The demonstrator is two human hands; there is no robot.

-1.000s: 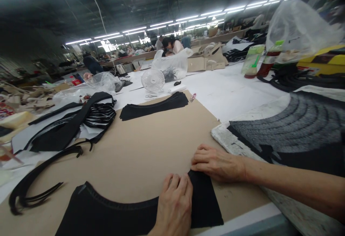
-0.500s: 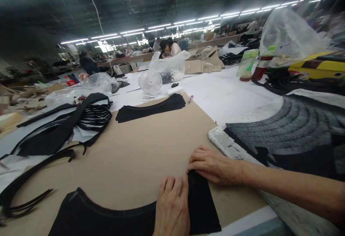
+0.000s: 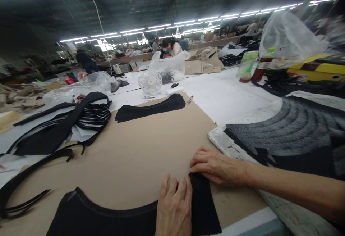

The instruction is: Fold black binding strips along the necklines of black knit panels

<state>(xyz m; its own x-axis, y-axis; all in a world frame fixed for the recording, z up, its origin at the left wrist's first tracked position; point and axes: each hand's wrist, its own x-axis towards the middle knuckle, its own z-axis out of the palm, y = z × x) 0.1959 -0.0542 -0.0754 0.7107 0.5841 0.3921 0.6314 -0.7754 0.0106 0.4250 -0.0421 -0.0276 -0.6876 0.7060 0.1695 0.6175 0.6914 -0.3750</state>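
Observation:
A curved black fabric piece point(image 3: 107, 216) lies on brown cardboard point(image 3: 140, 153) at the near table edge. My left hand point(image 3: 175, 207) rests flat on its right part, fingers stretched out and close together. My right hand point(image 3: 217, 167) comes in from the right and presses its fingertips on the piece's upper right corner, fingers extended. Neither hand grips anything.
A stack of black cut pieces point(image 3: 151, 108) lies at the cardboard's far end. Black straps point(image 3: 32, 171) and striped fabric point(image 3: 88, 115) lie left. A grey fanned stack point(image 3: 291, 124) sits right. A small white fan point(image 3: 150, 81), plastic bags point(image 3: 288, 38) and bottles point(image 3: 246, 65) stand behind. People work farther back.
The view shifted a little to the left. My left hand's fingers slid slightly up along the fabric edge; the right hand stayed on the corner.

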